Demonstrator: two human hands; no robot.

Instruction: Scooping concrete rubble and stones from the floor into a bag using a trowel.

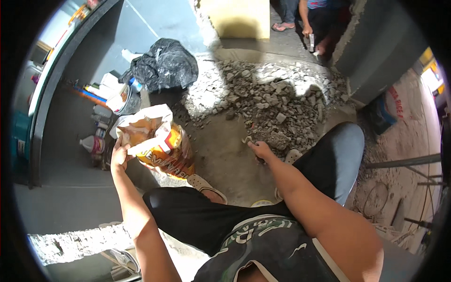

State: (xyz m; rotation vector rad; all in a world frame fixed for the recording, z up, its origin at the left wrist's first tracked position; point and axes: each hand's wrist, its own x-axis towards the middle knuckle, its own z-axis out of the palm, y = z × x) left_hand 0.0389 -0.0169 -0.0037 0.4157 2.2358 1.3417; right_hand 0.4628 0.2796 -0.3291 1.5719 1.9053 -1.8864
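Observation:
My left hand (120, 154) is closed on the rim of an open orange-and-white woven sack (177, 152), which stands on the floor at my left foot. Its mouth is folded back, and how full it is I cannot tell. My right hand (261, 150) is closed low over the floor, at the near edge of a heap of grey broken rubble (270, 101). A small pale curved piece (246, 139) shows at its fingertips; what kind of thing it is I cannot make out.
Behind the sack stand a bucket (128, 104) and a black plastic bag (167, 66). Several bottles, one white (92, 144), line the left wall. Beyond the rubble, another person's hand (307, 32) holds a tool. A metal bar (404, 160) juts in at right.

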